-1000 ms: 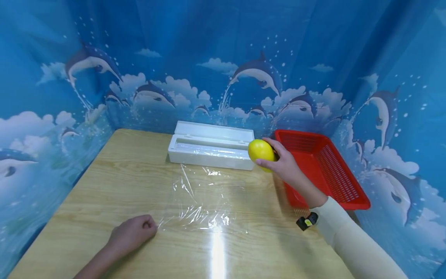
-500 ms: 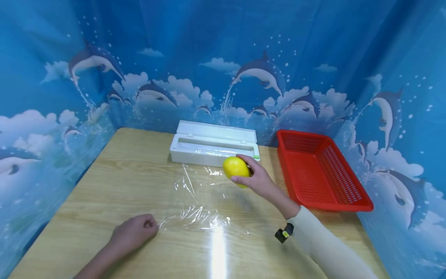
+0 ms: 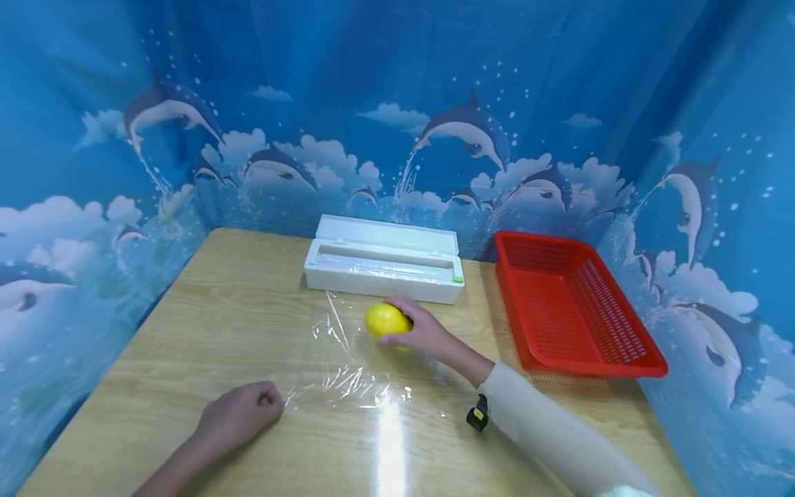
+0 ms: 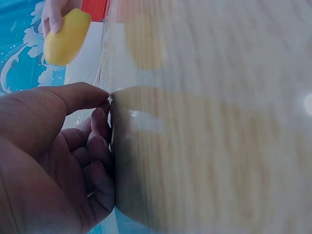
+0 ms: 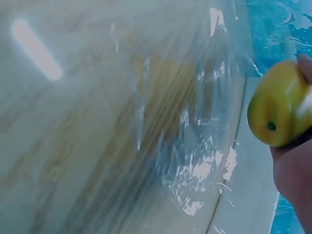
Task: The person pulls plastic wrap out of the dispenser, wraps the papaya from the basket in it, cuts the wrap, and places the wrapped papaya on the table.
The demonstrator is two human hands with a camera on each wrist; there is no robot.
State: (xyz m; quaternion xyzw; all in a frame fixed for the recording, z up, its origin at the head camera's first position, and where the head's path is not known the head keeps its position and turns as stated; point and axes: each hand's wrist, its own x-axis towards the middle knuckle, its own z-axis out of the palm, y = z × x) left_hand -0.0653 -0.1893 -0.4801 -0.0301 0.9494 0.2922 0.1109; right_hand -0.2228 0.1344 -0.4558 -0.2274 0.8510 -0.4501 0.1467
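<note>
My right hand [image 3: 425, 331] grips a smooth yellow fruit [image 3: 385, 320] with a small green stem spot; its exact kind is unclear. It is above a sheet of clear cling film [image 3: 348, 379] spread on the table. In the right wrist view the fruit [image 5: 278, 105] sits between thumb and fingers, partly hidden by them. My left hand [image 3: 241, 417] rests on the table at the film's near left corner. Up close in the left wrist view, the left hand [image 4: 63, 146] pinches the film's edge between thumb and index finger, other fingers curled.
A white cling film box [image 3: 381, 276] with its lid raised stands behind the sheet, a green piece at its right end. The red plastic basket [image 3: 559, 304] is at the right. A blue dolphin curtain [image 3: 373, 103] surrounds the wooden table [image 3: 205, 324].
My right hand has carried the yellow fruit leftward and down, from beside the red basket to over the cling film. The left hand stays in place.
</note>
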